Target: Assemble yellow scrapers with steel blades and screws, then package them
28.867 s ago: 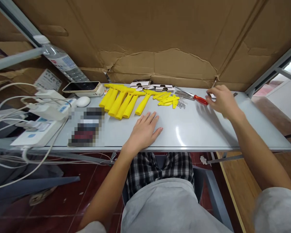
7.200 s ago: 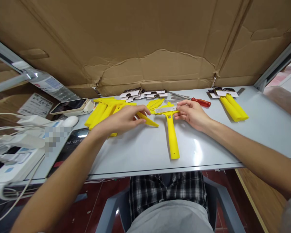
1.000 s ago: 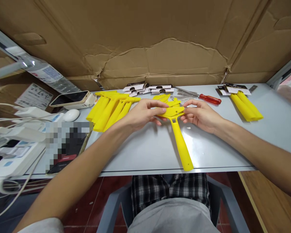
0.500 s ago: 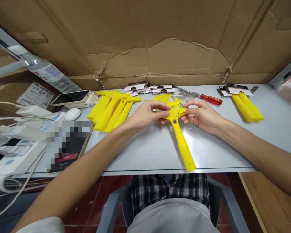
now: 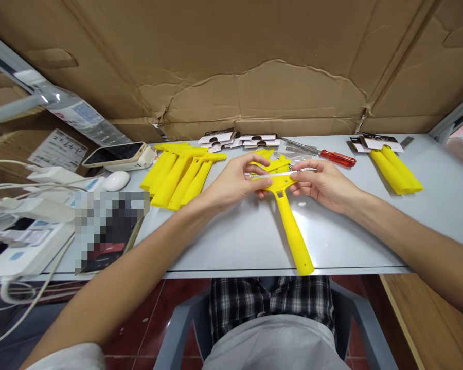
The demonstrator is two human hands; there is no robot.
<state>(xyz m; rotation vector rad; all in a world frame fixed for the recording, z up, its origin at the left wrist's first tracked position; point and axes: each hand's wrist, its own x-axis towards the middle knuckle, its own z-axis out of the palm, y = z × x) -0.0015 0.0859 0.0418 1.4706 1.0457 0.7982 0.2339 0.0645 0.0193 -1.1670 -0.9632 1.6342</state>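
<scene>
- The yellow scraper (image 5: 295, 234) is in front of the person, its handle slanting towards the near edge of the tabletop (image 5: 351, 231).
- Left hand (image 5: 239, 177): fingers clamped on the left end of the scraper's head, thumb on the near side.
- Right hand (image 5: 324, 184): fingers clamped on the right end of the same head.
- A thin silvery strip (image 5: 277, 174) runs along the head's far edge, between the hands.
- Yellow handles (image 5: 177, 180) lie bunched to the left; two carded yellow handles (image 5: 395, 169) lie to the right.
- Just beyond the head are small yellow plates (image 5: 280, 165).
- Farther back lie a red-handled screwdriver (image 5: 337, 158) and folded cards (image 5: 219, 139).
</scene>
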